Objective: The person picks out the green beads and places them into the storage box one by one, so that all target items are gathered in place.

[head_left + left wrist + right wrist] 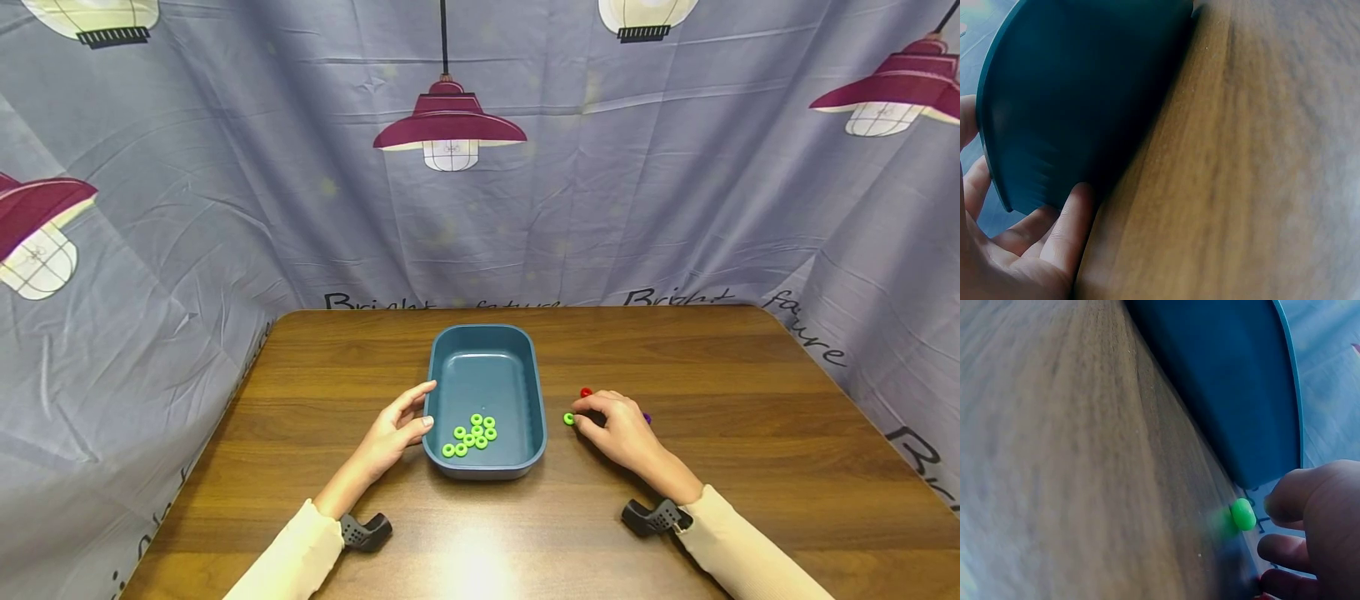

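Note:
A blue rectangular tray (540, 400) stands in the middle of the table. Several bright green ring-shaped beads (477, 431) lie in its near part. My left hand (393, 427) rests against the tray's left side, thumb and index fingertips at the rim, other fingers touching the outer wall in the left wrist view. To the right of the tray, a single green ring bead (1244, 515) lies on the table. My right hand (618, 423) is over the table there, thumb and fingertips beside that bead, with a small gap to it in the right wrist view.
A red ring bead (586, 392) lies just beyond the right hand's fingers. On that hand's far side a purple bead (647, 417) shows in part, mostly hidden. The wooden table (315, 358) ends at a patterned curtain (525, 233) behind.

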The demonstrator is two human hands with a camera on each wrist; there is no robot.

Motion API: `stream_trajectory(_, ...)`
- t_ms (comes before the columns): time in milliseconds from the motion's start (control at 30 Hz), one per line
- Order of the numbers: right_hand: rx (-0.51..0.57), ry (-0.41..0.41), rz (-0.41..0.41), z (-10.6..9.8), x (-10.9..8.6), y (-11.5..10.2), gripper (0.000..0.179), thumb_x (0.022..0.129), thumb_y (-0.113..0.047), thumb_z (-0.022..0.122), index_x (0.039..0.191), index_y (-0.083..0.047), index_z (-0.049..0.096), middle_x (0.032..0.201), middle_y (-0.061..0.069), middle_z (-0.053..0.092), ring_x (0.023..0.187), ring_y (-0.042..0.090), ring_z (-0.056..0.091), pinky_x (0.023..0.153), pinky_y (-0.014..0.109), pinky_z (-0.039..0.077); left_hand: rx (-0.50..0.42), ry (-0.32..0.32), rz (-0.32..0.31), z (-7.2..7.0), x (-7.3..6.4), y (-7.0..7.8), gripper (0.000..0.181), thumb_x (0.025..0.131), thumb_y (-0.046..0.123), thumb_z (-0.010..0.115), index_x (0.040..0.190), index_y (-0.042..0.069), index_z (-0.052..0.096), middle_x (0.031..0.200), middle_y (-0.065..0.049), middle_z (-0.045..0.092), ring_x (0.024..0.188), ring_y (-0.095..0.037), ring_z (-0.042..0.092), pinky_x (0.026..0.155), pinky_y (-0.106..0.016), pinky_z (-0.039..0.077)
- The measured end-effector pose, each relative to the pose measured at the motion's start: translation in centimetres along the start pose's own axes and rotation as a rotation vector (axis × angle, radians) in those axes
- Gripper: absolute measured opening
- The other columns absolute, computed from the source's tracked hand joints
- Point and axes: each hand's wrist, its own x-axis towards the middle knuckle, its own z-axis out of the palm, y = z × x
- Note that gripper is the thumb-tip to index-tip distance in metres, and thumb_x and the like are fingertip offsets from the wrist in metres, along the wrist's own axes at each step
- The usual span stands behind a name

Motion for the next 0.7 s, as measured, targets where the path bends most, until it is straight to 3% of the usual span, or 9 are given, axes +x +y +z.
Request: stream_trajectory(700,0.035,0.052,-0.087,0.5,-0.09,-0.13,0.013,0.078,-0.006,0.081,0.088,-0.013,0.079,0.084,-0.003,0.074,0.08,0.016,0.064,0.072,0.034,0.053,0.005,0.001,0.008,-0.02,-0.01,0.0,0.062,0.1,0.007,0.056,0.157,0.003,0.033,0.154,-0.035,0.039,0.131,-0.045,0.053,0.088,-0.027,0.057)
